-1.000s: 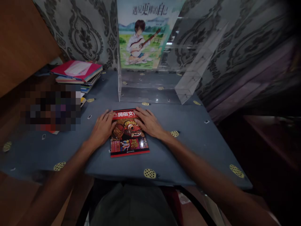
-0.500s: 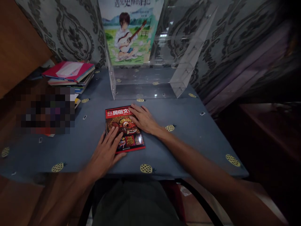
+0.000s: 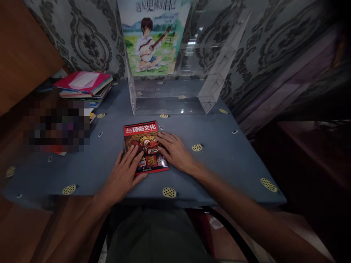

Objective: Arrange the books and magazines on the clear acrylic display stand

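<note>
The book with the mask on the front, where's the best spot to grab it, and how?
Probably the lower right corner of the book, coming from the right and pinching it from above and below. It looks thin and lies flat, cover up, on the table, so an edge seems easiest. That corner is uncovered, with the right hand close by.

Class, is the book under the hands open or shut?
Shut: the book lies front cover up, left hand and right hand on it.
</note>
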### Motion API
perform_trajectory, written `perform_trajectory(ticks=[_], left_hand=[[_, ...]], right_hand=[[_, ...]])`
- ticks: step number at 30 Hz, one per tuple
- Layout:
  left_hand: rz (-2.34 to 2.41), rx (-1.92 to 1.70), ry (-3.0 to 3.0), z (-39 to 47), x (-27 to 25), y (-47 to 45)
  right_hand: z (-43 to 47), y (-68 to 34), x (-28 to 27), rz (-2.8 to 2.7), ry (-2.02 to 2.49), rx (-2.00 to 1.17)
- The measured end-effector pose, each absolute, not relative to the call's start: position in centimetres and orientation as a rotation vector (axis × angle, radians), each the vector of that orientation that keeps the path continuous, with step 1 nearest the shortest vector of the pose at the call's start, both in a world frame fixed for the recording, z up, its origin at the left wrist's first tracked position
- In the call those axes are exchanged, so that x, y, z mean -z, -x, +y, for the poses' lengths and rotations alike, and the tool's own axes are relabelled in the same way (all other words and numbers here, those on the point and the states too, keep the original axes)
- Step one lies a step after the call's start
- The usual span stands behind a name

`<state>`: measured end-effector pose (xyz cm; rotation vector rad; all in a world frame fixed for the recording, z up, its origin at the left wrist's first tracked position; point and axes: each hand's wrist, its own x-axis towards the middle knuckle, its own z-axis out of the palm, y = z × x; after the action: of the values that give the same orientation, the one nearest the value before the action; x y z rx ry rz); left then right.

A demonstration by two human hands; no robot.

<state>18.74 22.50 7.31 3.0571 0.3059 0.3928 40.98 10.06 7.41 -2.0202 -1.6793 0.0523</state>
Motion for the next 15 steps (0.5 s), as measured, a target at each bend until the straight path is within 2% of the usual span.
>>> perform_trajectory(ticks=[9,15], left_hand=[[0.291,-0.411,-3.020,22.5,-7.1,-18.6],[0.439,-0.426,-2.897,23.0,-7.4,-18.4]], right_hand=[[4.0,-37.6,-6.9,-1.739,1.779,0.071],[3.5,-37.6,-7.4,-1.782,1.757,-0.010]])
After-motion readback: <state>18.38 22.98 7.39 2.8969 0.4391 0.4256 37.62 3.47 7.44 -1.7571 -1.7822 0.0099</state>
